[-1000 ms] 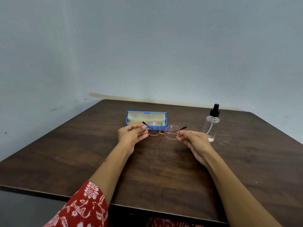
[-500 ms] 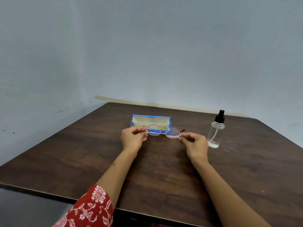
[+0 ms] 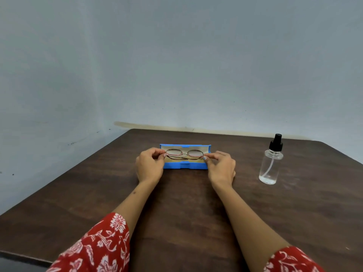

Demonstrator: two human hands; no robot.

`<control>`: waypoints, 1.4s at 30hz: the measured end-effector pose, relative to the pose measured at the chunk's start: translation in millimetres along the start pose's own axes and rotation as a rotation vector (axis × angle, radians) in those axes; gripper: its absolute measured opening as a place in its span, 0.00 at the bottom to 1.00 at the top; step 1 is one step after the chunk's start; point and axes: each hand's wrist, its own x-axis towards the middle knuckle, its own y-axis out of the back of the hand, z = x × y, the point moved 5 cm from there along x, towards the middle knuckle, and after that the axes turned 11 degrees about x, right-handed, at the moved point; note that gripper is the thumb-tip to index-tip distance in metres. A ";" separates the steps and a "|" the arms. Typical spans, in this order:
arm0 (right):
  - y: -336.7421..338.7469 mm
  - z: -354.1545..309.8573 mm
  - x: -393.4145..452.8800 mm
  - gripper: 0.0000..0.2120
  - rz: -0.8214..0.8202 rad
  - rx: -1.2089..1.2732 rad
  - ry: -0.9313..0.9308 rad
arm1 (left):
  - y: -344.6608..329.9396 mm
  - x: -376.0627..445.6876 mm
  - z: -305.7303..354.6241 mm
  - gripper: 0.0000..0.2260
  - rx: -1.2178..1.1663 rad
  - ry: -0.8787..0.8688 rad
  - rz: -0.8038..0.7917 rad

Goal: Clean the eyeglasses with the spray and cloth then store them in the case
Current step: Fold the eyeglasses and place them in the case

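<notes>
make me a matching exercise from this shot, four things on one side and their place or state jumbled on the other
Things:
1. eyeglasses
2. case
3. spray bottle
4. table

Place or state:
A. lies open
B. stands upright on the right, untouched
C. pinched at both ends by the left hand and right hand
D. dark brown wood

Pairs: 1-C, 2-A, 3-B, 4-D

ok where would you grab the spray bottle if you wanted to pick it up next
Grip the spray bottle around its clear round body, below the black nozzle cap. It stands upright on the table, apart from the case, with bare table on all sides. The right hand is nearer, so coming in from its left side with that hand looks simplest.
</notes>
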 end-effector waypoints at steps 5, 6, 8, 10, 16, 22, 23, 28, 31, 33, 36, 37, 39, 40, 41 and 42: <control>-3.9 1.5 7.0 0.08 -0.009 -0.050 -0.015 | -6.2 6.0 3.0 0.04 0.077 -0.064 0.060; -4.3 1.7 7.2 0.09 -0.013 -0.063 -0.017 | -6.6 6.3 2.8 0.04 0.112 -0.073 0.071; -4.9 2.2 7.1 0.09 -0.019 -0.080 -0.014 | -7.9 5.8 2.2 0.05 0.185 -0.096 0.079; -5.4 3.5 7.3 0.09 -0.014 -0.091 -0.016 | -10.1 4.9 1.5 0.06 0.262 -0.123 0.065; -7.6 5.1 5.9 0.10 -0.047 -0.158 -0.025 | -13.3 1.3 3.8 0.08 0.431 -0.119 -0.010; -10.0 1.7 1.7 0.11 -0.096 -0.246 0.015 | -15.0 -7.2 10.6 0.10 0.567 -0.206 -0.047; -10.8 1.4 1.2 0.11 -0.102 -0.262 0.026 | -15.5 -7.9 11.6 0.11 0.587 -0.218 -0.054; -14.2 1.0 -1.3 0.14 -0.135 -0.363 0.058 | -17.9 -11.6 17.3 0.12 0.691 -0.287 -0.085; -13.1 0.0 -2.7 0.15 -0.106 -0.356 0.094 | -18.3 -13.6 17.8 0.12 0.729 -0.335 -0.092; -8.9 -0.2 -2.8 0.16 -0.036 -0.285 0.112 | -18.2 -13.8 16.5 0.12 0.690 -0.344 -0.076; -1.5 1.0 -2.3 0.15 0.090 -0.117 0.104 | -14.2 -11.9 13.6 0.12 0.534 -0.328 -0.002; 0.2 1.7 -1.8 0.15 0.119 -0.055 0.095 | -11.0 -11.2 12.7 0.12 0.461 -0.317 0.042; 0.4 2.9 -0.1 0.17 0.119 0.046 0.066 | -4.9 -8.9 10.8 0.11 0.268 -0.272 0.107; -1.3 3.5 1.1 0.19 0.090 0.078 0.048 | -3.2 -8.0 10.1 0.11 0.162 -0.235 0.109; -3.7 3.8 2.7 0.23 0.050 0.096 0.032 | -3.1 -6.9 8.7 0.11 0.070 -0.186 0.087; -6.4 3.8 4.5 0.28 0.009 0.105 0.018 | -4.6 -5.5 7.5 0.15 -0.006 -0.115 0.037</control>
